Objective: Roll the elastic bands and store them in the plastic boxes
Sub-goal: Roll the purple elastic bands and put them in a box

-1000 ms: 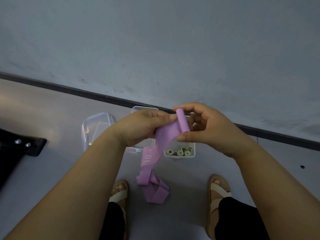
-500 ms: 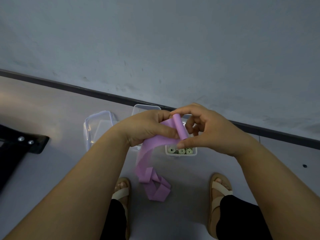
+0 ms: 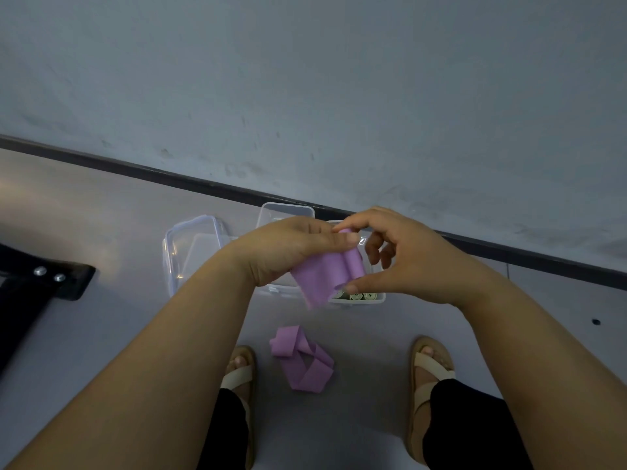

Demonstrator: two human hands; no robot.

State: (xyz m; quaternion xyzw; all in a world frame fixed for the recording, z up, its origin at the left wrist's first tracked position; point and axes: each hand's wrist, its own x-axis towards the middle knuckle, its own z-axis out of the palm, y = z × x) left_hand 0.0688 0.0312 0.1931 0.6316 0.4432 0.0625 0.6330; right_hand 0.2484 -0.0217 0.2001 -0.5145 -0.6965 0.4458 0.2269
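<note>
The flat purple elastic band (image 3: 322, 276) is gripped by the left hand (image 3: 291, 252), its roll pinched by the right hand (image 3: 410, 262). Even tension should be applied for tight winding

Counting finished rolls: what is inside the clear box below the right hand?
About three pale green rolls show, spiral ends visible, by the clear box's near wall. The left hand, right hand and the purple band they hold cover the rest of its inside.

Three boxes (image 3: 286, 206) on floor (image 3: 101, 215) against wall (image 3: 305, 96), rolls (image 3: 359, 296) in rightmost box (image 3: 380, 299), band (image 3: 305, 364) lying between feet (image 3: 241, 368)
</note>
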